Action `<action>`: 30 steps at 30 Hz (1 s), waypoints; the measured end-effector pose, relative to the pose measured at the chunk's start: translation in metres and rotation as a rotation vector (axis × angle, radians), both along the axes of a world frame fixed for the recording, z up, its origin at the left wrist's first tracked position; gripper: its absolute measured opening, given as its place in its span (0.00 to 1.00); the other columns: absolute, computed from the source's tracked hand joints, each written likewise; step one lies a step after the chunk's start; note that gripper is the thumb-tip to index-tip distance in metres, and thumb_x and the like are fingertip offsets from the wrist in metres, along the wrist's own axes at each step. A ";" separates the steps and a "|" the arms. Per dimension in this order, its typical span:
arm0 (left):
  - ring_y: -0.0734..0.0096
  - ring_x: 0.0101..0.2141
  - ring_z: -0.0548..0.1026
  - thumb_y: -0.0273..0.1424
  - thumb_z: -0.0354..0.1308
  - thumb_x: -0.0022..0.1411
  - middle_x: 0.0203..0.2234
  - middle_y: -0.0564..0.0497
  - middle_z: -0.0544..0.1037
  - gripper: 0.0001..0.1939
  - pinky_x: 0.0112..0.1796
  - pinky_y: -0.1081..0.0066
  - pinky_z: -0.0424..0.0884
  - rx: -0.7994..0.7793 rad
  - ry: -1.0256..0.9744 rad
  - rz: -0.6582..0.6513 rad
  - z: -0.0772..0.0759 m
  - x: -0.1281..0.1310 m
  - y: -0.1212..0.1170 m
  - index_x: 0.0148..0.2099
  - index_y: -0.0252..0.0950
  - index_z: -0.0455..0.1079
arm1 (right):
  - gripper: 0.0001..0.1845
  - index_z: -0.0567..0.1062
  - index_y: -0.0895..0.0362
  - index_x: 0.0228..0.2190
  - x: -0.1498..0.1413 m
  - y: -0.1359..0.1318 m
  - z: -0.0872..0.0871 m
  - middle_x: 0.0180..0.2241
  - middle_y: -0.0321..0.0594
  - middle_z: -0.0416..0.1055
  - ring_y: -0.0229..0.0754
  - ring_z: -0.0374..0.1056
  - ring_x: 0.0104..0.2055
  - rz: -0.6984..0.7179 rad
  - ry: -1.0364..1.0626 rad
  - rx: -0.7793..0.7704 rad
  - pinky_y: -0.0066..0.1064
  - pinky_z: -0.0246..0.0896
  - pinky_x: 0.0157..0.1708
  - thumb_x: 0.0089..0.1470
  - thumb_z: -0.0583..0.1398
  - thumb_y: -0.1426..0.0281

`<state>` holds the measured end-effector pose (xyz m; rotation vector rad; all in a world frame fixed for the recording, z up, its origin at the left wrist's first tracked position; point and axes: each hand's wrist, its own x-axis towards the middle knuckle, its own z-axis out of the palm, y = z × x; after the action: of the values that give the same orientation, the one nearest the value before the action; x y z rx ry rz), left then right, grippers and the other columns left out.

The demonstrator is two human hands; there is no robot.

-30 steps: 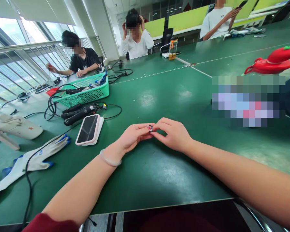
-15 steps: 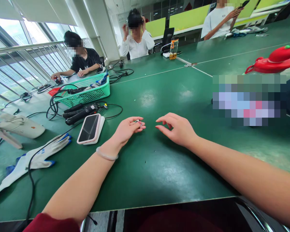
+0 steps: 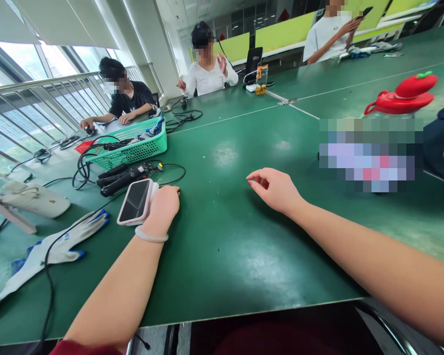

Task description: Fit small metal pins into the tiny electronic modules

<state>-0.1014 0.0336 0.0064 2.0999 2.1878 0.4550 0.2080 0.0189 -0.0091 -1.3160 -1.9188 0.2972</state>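
On the left, my left hand (image 3: 165,206) is curled with its back towards me, right against the edge of a phone (image 3: 135,202) in a pale pink case. Its fingers are mostly hidden; a small dark bit shows by the fingertips, too small to name. A pale bangle (image 3: 151,235) circles that wrist. Over the middle of the green table (image 3: 214,276), my right hand (image 3: 277,190) holds thumb and forefinger together in a pinch. Whatever may lie between those tips cannot be made out.
Beyond the phone are black handheld devices (image 3: 128,178) with cables and a green basket (image 3: 133,150). A white-and-blue glove (image 3: 64,241) lies left. A red-lidded jar (image 3: 401,102) stands right. Several people sit across the table, one (image 3: 210,74) with raised hands.
My left hand has moved left to the phone and turned its palm away, hiding the small shiny thing it held. My right hand shifted slightly right, its thumb and forefinger closing together.
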 end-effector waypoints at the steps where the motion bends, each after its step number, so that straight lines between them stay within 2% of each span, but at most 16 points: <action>1: 0.55 0.43 0.74 0.28 0.52 0.56 0.37 0.41 0.80 0.15 0.46 0.63 0.65 -0.003 0.010 -0.005 0.000 0.000 0.000 0.42 0.35 0.76 | 0.08 0.76 0.55 0.33 0.000 0.000 0.000 0.27 0.36 0.70 0.36 0.62 0.26 0.004 -0.007 -0.008 0.31 0.59 0.30 0.53 0.57 0.68; 9: 0.54 0.39 0.75 0.34 0.54 0.57 0.32 0.42 0.80 0.12 0.44 0.60 0.66 -0.012 0.123 -0.007 0.001 -0.006 0.008 0.40 0.37 0.76 | 0.09 0.76 0.55 0.32 0.000 0.002 -0.002 0.26 0.36 0.71 0.37 0.63 0.26 0.024 -0.023 -0.047 0.31 0.59 0.29 0.53 0.56 0.68; 15: 0.48 0.40 0.74 0.35 0.56 0.56 0.33 0.36 0.78 0.14 0.41 0.57 0.67 0.004 0.212 0.077 0.004 -0.003 0.009 0.41 0.33 0.72 | 0.09 0.76 0.54 0.31 0.000 0.001 -0.002 0.26 0.36 0.71 0.37 0.63 0.25 0.039 -0.035 -0.033 0.31 0.59 0.29 0.53 0.56 0.68; 18: 0.49 0.40 0.74 0.35 0.55 0.57 0.32 0.38 0.77 0.13 0.40 0.58 0.67 -0.004 0.256 0.094 0.007 0.001 0.006 0.41 0.34 0.71 | 0.09 0.76 0.55 0.31 0.000 0.002 -0.002 0.26 0.36 0.72 0.37 0.63 0.26 0.042 -0.045 -0.042 0.31 0.59 0.29 0.53 0.56 0.68; 22: 0.50 0.43 0.72 0.33 0.52 0.57 0.34 0.39 0.77 0.10 0.46 0.56 0.64 0.049 0.090 0.099 0.007 0.003 0.006 0.38 0.34 0.70 | 0.09 0.76 0.55 0.31 0.000 0.002 -0.001 0.27 0.37 0.72 0.37 0.64 0.26 0.032 -0.047 -0.057 0.31 0.60 0.30 0.53 0.55 0.68; 26: 0.52 0.48 0.69 0.32 0.48 0.60 0.41 0.35 0.74 0.11 0.49 0.56 0.62 0.091 -0.106 0.130 -0.005 0.004 0.015 0.39 0.31 0.68 | 0.09 0.76 0.54 0.31 0.000 0.002 -0.002 0.28 0.37 0.72 0.37 0.64 0.26 0.043 -0.043 -0.070 0.31 0.60 0.30 0.53 0.55 0.68; 30: 0.60 0.49 0.69 0.30 0.45 0.62 0.45 0.39 0.73 0.10 0.52 0.60 0.62 0.055 -0.238 0.004 -0.018 0.025 0.014 0.40 0.33 0.65 | 0.09 0.76 0.54 0.30 -0.001 0.002 -0.004 0.29 0.36 0.73 0.36 0.64 0.26 0.066 -0.035 -0.104 0.30 0.60 0.29 0.53 0.56 0.68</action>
<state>-0.0761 0.0475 -0.0113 1.9516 2.0665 0.7315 0.2073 0.0208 -0.0128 -1.3344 -2.0025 0.4152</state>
